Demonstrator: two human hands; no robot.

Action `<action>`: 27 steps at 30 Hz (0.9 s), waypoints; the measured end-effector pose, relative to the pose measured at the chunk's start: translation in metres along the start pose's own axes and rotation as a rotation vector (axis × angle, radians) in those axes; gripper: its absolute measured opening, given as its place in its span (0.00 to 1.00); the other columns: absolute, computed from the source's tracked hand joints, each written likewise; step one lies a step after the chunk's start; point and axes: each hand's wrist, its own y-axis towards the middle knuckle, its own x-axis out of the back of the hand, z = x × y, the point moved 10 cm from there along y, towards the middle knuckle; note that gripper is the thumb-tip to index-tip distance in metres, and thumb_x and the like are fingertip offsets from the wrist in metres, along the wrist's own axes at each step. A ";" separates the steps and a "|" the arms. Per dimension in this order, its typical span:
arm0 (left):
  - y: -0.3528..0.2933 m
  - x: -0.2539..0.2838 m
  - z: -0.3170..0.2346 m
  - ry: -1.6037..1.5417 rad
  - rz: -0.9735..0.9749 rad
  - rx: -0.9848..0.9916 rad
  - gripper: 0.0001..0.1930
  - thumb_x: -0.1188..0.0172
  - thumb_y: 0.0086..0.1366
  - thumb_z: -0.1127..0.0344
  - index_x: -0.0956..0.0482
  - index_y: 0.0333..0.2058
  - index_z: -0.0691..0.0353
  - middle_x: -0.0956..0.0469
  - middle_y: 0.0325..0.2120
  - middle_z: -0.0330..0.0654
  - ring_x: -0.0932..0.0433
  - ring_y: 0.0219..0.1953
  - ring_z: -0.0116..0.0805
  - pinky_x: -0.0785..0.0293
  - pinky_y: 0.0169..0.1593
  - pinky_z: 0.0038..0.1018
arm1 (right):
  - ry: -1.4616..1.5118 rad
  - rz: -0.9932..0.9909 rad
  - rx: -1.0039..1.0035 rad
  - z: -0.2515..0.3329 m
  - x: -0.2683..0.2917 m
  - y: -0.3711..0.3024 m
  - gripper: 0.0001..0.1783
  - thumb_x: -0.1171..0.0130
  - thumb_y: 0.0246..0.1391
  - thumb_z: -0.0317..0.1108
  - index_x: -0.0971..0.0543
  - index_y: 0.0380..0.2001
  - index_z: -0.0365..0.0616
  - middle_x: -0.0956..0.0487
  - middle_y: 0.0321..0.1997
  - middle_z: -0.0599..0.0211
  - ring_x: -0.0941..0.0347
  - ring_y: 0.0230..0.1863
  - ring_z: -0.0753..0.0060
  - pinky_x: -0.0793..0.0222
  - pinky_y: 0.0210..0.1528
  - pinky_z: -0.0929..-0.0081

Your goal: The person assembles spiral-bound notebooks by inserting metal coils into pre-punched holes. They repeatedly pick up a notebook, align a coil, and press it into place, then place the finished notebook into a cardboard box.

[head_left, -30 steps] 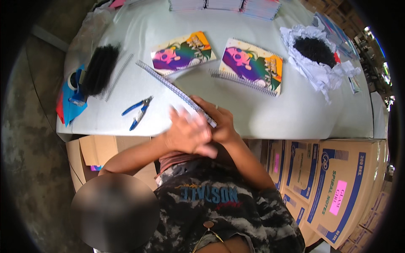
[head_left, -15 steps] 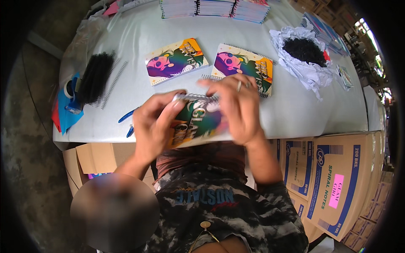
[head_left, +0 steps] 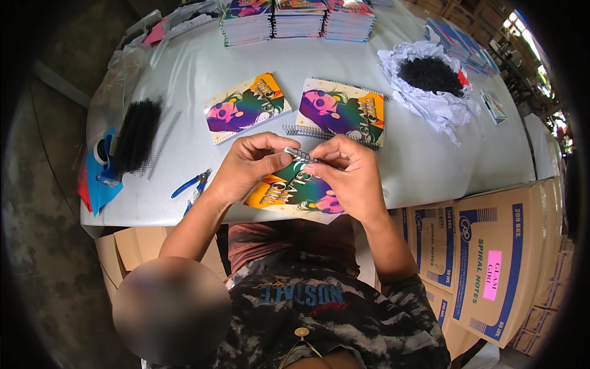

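Observation:
A notebook (head_left: 298, 192) with a colourful printed cover is held at the table's front edge, its binding edge facing away from me. My left hand (head_left: 255, 165) pinches that edge at its left corner, thumb on the cover. Along the same edge runs a dark spiral wire (head_left: 299, 155), partly hidden by fingers. My right hand (head_left: 349, 175) is closed on the wire at the binding edge, thumb and fingertips together. Just beyond my hands lie a matching notebook (head_left: 246, 107) and another notebook (head_left: 344, 107) with spiral wires along its near and far edges.
Blue-handled cutters (head_left: 192, 186) lie left of my hands, near a bundle of black spiral wires (head_left: 139, 135) and a blue tape dispenser (head_left: 106, 161). Crumpled paper (head_left: 396, 64) holds black wire scraps (head_left: 431, 75). Notebook stacks (head_left: 298, 24) stand at the back; cartons (head_left: 491, 264) stand right.
My right hand, blurred and raised before, has come down with thumb and fingers closed at the binding edge. My left hand keeps its hold. The whole view has shifted slightly.

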 end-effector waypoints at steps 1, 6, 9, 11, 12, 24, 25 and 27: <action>0.002 0.001 -0.002 0.030 0.025 -0.017 0.08 0.42 0.55 0.77 0.23 0.35 0.66 0.23 0.27 0.36 0.26 0.31 0.19 0.29 0.36 0.17 | 0.011 0.001 0.050 0.001 -0.002 0.000 0.08 0.38 0.42 0.19 0.26 0.27 0.35 0.22 0.26 0.65 0.27 0.28 0.83 0.32 0.31 0.84; 0.011 0.001 -0.012 0.129 0.104 -0.108 0.09 0.45 0.49 0.83 0.26 0.30 0.66 0.25 0.25 0.36 0.28 0.28 0.19 0.32 0.32 0.16 | -0.294 -0.099 0.276 0.025 -0.010 -0.008 0.09 0.37 0.39 0.19 0.27 0.25 0.37 0.24 0.27 0.69 0.27 0.29 0.81 0.32 0.29 0.80; 0.015 -0.017 -0.032 0.367 0.034 -0.284 0.08 0.42 0.55 0.74 0.25 0.35 0.67 0.25 0.26 0.36 0.28 0.29 0.20 0.33 0.32 0.17 | -0.250 -0.159 0.372 0.037 0.012 -0.009 0.10 0.37 0.39 0.20 0.26 0.28 0.38 0.25 0.28 0.68 0.28 0.29 0.80 0.32 0.28 0.78; 0.006 -0.035 -0.056 0.683 0.024 -0.472 0.13 0.44 0.61 0.65 0.27 0.41 0.67 0.24 0.29 0.37 0.28 0.31 0.20 0.33 0.33 0.16 | -0.140 -0.315 0.428 0.054 0.046 -0.014 0.12 0.37 0.39 0.19 0.25 0.31 0.37 0.24 0.32 0.66 0.28 0.32 0.79 0.32 0.32 0.78; 0.011 -0.027 -0.060 0.624 -0.078 -0.469 0.13 0.45 0.61 0.66 0.27 0.42 0.67 0.24 0.29 0.38 0.29 0.30 0.20 0.33 0.33 0.16 | -0.059 -0.450 0.448 0.064 0.068 -0.020 0.15 0.36 0.39 0.19 0.25 0.34 0.37 0.24 0.34 0.65 0.28 0.34 0.77 0.32 0.35 0.79; 0.099 0.029 0.056 1.077 -0.852 -0.582 0.11 0.48 0.62 0.63 0.28 0.32 0.67 0.30 0.30 0.51 0.29 0.32 0.47 0.32 0.34 0.36 | -0.110 -0.894 0.232 -0.127 0.176 0.030 0.25 0.56 0.60 0.46 0.26 0.43 0.30 0.23 0.41 0.56 0.28 0.42 0.71 0.36 0.46 0.76; 0.096 0.033 0.062 0.985 -0.875 -0.528 0.11 0.48 0.62 0.63 0.28 0.30 0.66 0.31 0.29 0.50 0.29 0.33 0.45 0.32 0.36 0.34 | -0.185 -0.934 0.174 -0.122 0.177 0.027 0.25 0.55 0.60 0.46 0.24 0.40 0.30 0.22 0.36 0.58 0.28 0.37 0.74 0.34 0.42 0.77; 0.099 0.043 0.068 0.847 -0.869 -0.357 0.11 0.47 0.62 0.62 0.27 0.28 0.65 0.31 0.27 0.48 0.30 0.33 0.43 0.33 0.35 0.33 | -0.234 -1.063 0.164 -0.109 0.180 0.022 0.22 0.50 0.58 0.43 0.21 0.28 0.31 0.22 0.22 0.66 0.29 0.25 0.80 0.34 0.31 0.79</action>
